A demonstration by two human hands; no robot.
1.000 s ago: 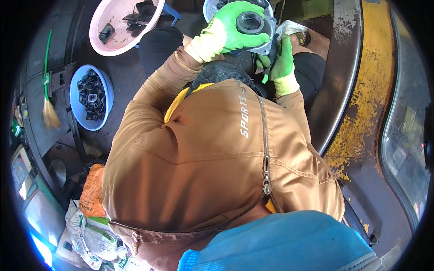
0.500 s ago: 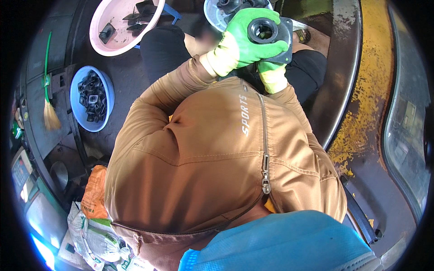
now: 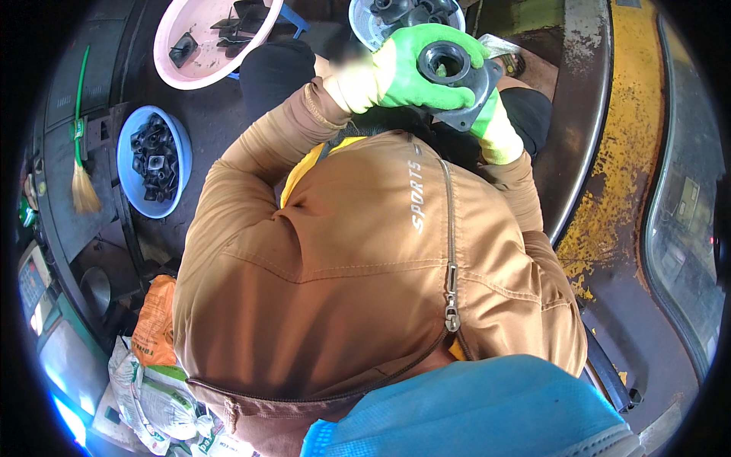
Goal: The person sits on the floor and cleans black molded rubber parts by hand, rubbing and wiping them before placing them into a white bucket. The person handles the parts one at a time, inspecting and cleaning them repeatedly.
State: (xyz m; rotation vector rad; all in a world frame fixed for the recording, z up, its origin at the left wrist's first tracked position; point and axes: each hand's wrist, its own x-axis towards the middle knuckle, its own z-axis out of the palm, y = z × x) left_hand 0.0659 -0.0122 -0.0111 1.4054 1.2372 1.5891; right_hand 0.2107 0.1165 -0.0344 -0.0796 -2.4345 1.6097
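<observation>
A black part (image 3: pixel 484 82) with a round collar and a square flange with corner holes is held up in front of me. My left hand (image 3: pixel 407 72), in a green and pale-yellow glove, is closed around its collar, thumb and fingers on either side. My right hand (image 3: pixel 491 126), gloved alike, is under the flange on the right; its fingers are mostly hidden behind the part. A bit of green shows inside the collar's opening. The flange is tilted, one corner pointing down.
A pink basin (image 3: pixel 171 57) with several black parts is at upper left. Below it stands a blue basin (image 3: pixel 186 164) full of smaller black pieces. Beyond my hands is a light-blue basket (image 3: pixel 364 34) of black parts. A worn yellow machine frame (image 3: pixel 609 152) runs along the right.
The black part has turned, so its flange now sits at a slant. My right hand has moved right and come further into sight beside the flange. My left hand still grips the collar.
</observation>
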